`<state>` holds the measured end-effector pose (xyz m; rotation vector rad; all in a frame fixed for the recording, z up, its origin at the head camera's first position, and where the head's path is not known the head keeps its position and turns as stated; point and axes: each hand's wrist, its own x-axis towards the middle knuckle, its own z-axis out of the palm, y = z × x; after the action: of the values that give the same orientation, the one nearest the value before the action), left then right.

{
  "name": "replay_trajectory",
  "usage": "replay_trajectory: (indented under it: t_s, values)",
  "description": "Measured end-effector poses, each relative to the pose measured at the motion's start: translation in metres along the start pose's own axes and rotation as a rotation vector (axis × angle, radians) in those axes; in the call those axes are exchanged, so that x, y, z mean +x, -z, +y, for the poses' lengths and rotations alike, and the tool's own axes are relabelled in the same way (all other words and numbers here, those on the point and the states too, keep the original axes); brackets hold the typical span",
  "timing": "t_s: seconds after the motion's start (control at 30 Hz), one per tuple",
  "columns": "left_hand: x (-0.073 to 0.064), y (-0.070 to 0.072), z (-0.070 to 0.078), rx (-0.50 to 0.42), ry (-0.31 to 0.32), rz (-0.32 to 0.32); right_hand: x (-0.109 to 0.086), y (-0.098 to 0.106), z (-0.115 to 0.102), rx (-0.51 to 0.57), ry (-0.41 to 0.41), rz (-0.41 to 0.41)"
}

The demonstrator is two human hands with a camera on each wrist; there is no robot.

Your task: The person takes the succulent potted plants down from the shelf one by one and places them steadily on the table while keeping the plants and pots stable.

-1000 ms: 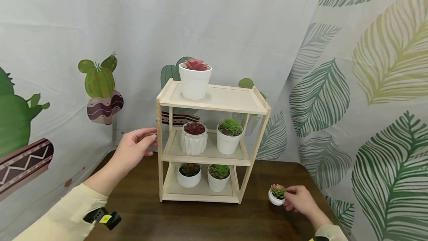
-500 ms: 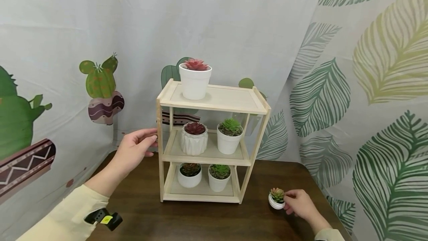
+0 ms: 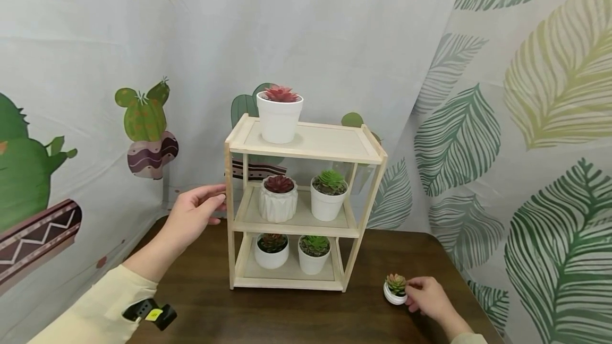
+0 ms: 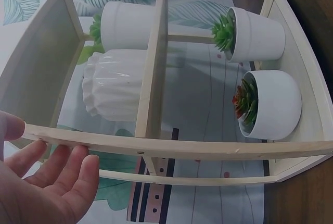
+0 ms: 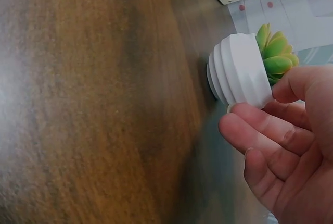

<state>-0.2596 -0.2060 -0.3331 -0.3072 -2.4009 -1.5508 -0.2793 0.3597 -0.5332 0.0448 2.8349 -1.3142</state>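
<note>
At the right of the table, my right hand (image 3: 428,297) pinches the rim of a small succulent in a ribbed white pot (image 3: 394,293) between thumb and fingers. In the right wrist view this potted succulent (image 5: 240,70) stands close over the wood, its green leaves by my thumb. My left hand (image 3: 193,210) is at the left front post of a three-tier wooden shelf (image 3: 296,231). In the left wrist view, the thumb of my left hand (image 4: 49,182) is on one side of the post (image 4: 197,148) and the fingertips are against the other.
A white pot with a red succulent (image 3: 279,118) stands on the top tier. The middle tier holds a fluted pot (image 3: 278,203) and a green succulent (image 3: 329,200). Two more potted succulents (image 3: 271,254) sit on the bottom tier. Printed cloth (image 3: 334,41) hangs behind the brown table (image 3: 201,301).
My right hand and the small potted succulent have moved slightly down towards the table's near side. My left hand stays at the shelf's post.
</note>
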Motion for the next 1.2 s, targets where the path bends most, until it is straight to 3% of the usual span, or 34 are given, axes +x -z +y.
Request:
replay_trajectory:
  t_s: [0.23,0.57,0.77,0.93,1.2]
  values:
    - [-0.001,0.001,0.000,-0.008,0.002,0.002,-0.003,-0.002,0.001,0.033,0.028,0.007]
    - [-0.003,-0.001,0.002,-0.018,0.004,0.006,-0.007,0.001,-0.001,0.074,-0.007,-0.035]
    - [-0.003,-0.001,0.002,-0.020,0.009,0.008,-0.004,0.009,-0.011,0.013,-0.044,0.054]
    - [-0.003,-0.001,-0.002,0.004,0.001,0.013,0.002,0.027,-0.040,0.013,0.016,0.105]
    - [-0.005,0.006,-0.004,0.032,-0.011,0.022,0.006,0.051,-0.120,0.185,0.155,0.087]
